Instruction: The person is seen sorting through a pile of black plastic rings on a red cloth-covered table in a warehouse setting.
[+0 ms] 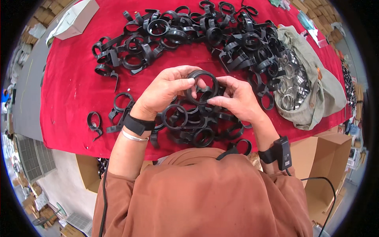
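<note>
A round black plastic ring (215,87) is held up over the table between my two hands. My left hand (164,89) is closed on its left side, the thumb on the rim and fingertips showing through the opening. On the right side, my right hand (239,98) pinches the rim between thumb and fingers. Beneath them lies a near heap of black ring clamps (175,117), partly hidden by the hands. A single black ring clamp (94,121) with a short tail lies apart, left of my left forearm.
A red cloth (71,91) covers the table. Across its far side curves a large pile of black ring clamps (173,36). A grey-green cloth bag (316,93) at right holds shiny metal rings (289,103). A white box (79,19) stands far left; a cardboard box (329,158) sits lower right.
</note>
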Motion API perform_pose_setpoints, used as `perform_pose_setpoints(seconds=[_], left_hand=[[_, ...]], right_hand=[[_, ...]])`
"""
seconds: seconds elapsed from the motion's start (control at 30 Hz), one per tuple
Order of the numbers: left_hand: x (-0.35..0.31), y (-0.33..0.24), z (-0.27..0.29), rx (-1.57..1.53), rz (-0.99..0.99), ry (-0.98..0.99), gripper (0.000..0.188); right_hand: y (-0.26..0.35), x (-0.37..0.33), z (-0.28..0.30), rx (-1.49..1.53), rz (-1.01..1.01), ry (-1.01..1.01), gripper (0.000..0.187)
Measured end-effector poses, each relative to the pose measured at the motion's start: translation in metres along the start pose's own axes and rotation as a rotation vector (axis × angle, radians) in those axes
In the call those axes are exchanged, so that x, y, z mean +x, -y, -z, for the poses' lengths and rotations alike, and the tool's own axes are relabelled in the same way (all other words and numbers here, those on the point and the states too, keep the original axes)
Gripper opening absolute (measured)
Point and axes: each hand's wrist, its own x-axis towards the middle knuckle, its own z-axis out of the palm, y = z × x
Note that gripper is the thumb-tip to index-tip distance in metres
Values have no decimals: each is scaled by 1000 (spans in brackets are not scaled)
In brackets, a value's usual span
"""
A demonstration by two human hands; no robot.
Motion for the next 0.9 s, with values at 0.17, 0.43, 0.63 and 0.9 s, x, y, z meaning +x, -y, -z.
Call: perform_pose_setpoints(seconds=[0.17, 0.43, 0.63, 0.9], left_hand=[[17, 6, -20, 267, -127, -253, 44], [23, 35, -104, 1415, -436, 156, 53], [34, 74, -124, 1686, -335, 412, 54], [35, 87, -116, 1776, -340, 387, 45]], right_hand=[[6, -11, 23, 40, 2, -319, 43], [-36, -177, 145, 272, -298, -709, 26], [-112, -358, 150, -98, -1240, -473, 37], [-279, -420, 69, -494, -1223, -349, 55]])
